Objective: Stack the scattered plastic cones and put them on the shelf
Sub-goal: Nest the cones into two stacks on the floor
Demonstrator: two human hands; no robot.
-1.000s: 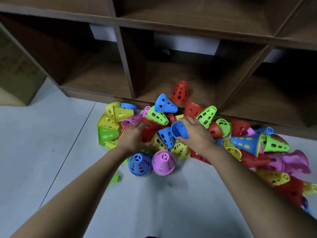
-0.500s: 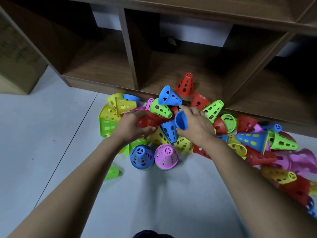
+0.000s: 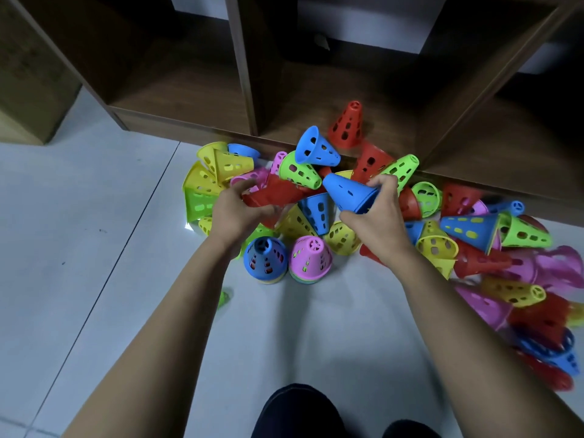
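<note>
**Two cones in hand, dozens lying loose**

I am watching the right hand point(image 3: 376, 216) curling its fingers and thumb round a blue cone point(image 3: 350, 192), gripping it near the wide rim with the narrow tip pointing up and to the left. The left hand point(image 3: 235, 210) is clutching a red cone point(image 3: 271, 194) lying on its side. Both cones are sitting just over the pile point(image 3: 436, 245), in front of the shelf point(image 3: 189, 121). They are nearly meeting, though I cannot tell whether they are touching.

I am judging these to be light, thin-walled and fairly stiff, with smooth moulded sides likely slipping under a loose pinch. The slots are offering some fingertip purchase. Even so, I am expecting the wide rim to be the surest hold, leaving the narrow end free for nesting into the next open mouth. Squeezing hard is probably risking a flexed wall and a jammed fit.

The cones are showing as short tapered shapes in red, blue, green, yellow and pink, each pierced with rows of oblong holes. Most are lying tumbled on the pale floor point(image 3: 94, 216) against the shelf's lower edge. One upright red cone point(image 3: 346, 126) is standing inside the middle compartment. A blue-topped stack point(image 3: 265, 259) and a pink-topped stack point(image 3: 309, 259) are standing side by side nearer to me.
</note>
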